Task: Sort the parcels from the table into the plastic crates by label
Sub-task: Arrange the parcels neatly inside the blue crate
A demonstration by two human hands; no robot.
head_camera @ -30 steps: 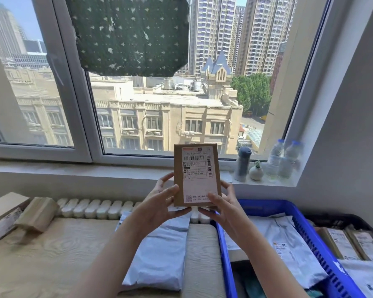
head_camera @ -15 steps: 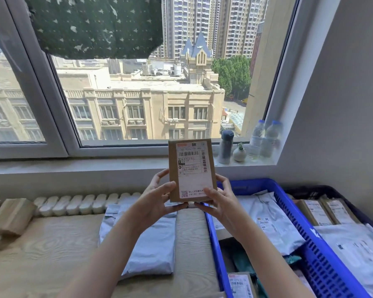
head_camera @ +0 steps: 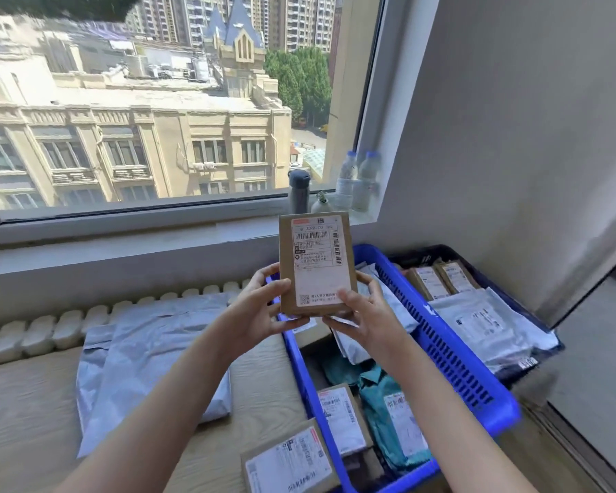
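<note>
I hold a small brown cardboard parcel (head_camera: 315, 257) upright in front of me, its white shipping label facing me. My left hand (head_camera: 264, 307) grips its lower left edge and my right hand (head_camera: 365, 311) grips its lower right corner. The parcel hangs above the near left end of the blue plastic crate (head_camera: 456, 361), which contains white and teal mailer bags and a small labelled box. A dark crate (head_camera: 477, 275) to the right of it holds brown boxes and grey mailers. A grey mailer bag (head_camera: 150, 357) lies flat on the wooden table (head_camera: 18, 414).
A labelled brown box (head_camera: 288, 460) lies at the table's near edge beside the blue crate. A radiator (head_camera: 50, 329) runs along the back under the window sill, where a flask (head_camera: 298, 191) and two bottles (head_camera: 356, 179) stand. A grey wall closes the right side.
The view has swung right and down; the crates now fill more of the frame. The parcel stays upright in both hands and has shifted right, over the blue crate's end.
</note>
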